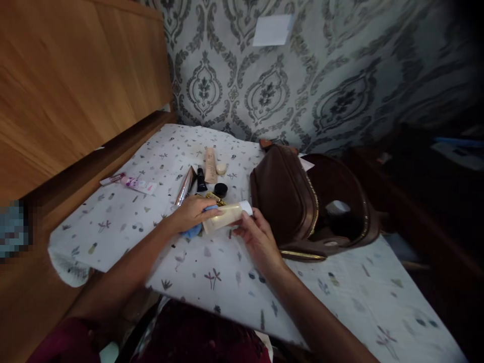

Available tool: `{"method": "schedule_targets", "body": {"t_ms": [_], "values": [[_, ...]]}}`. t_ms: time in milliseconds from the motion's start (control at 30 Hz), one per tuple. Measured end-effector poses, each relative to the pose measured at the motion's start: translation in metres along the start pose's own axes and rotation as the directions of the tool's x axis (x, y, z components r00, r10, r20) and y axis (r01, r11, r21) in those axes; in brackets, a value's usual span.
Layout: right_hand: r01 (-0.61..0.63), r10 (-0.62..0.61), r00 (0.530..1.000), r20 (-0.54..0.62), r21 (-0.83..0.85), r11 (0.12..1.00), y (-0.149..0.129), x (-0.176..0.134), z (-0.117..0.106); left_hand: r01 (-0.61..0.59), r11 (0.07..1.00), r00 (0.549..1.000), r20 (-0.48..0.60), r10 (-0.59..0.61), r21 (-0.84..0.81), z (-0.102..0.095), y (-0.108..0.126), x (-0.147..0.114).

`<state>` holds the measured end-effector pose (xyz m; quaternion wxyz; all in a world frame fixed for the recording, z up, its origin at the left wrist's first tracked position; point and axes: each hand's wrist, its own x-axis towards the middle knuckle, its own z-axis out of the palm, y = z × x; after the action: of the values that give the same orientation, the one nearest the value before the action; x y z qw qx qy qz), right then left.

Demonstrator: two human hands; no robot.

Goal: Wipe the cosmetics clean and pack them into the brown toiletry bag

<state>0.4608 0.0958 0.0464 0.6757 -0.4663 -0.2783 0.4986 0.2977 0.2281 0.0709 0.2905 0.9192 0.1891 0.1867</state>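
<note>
A pale yellow tube (223, 219) with a white cap lies tilted between my two hands, just above the table. My right hand (262, 242) grips it at the cap end, thumb and fingers closed around it. Bunched under my left hand (192, 212) is a blue cloth (193, 231), whose edge presses against the tube's body. Just beyond are a silver tube (186, 186), a small black tube (201, 179), a beige tube (210, 165), a cream-coloured round lid or jar (221, 169) and a black round jar (221, 189). A gold item (215, 198) is partly hidden behind the yellow tube.
An open brown leather bag (282, 194) with gold zips stands to the right, a white-topped item (338, 207) inside it. Pink-and-white tubes (138, 185) lie at the left of the patterned tablecloth (215, 302). A wooden panel (83, 75) borders the left; a patterned wall rises behind.
</note>
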Motion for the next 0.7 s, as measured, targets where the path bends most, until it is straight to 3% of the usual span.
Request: {"method": "schedule_targets", "body": {"t_ms": [200,367,567,700], "values": [[0.009,-0.009,1.0,0.022,0.028,1.0,-0.001,0.0,-0.001,0.016,0.998,1.0,-0.022,-0.017,-0.055,-0.001,0.002,0.0],[0.026,-0.026,0.999,0.042,-0.007,1.0,-0.002,0.0,0.001,-0.033,0.993,0.988,-0.148,0.05,0.115,0.0,0.005,-0.002],[0.036,-0.035,0.999,0.039,-0.029,0.999,0.004,0.001,-0.001,-0.123,0.922,0.992,0.029,0.121,0.367,0.005,0.011,-0.003],[0.078,-0.072,0.995,0.067,-0.094,0.992,0.001,0.0,-0.001,-0.159,0.903,0.987,0.047,0.154,0.4,0.007,0.013,-0.003]]}}
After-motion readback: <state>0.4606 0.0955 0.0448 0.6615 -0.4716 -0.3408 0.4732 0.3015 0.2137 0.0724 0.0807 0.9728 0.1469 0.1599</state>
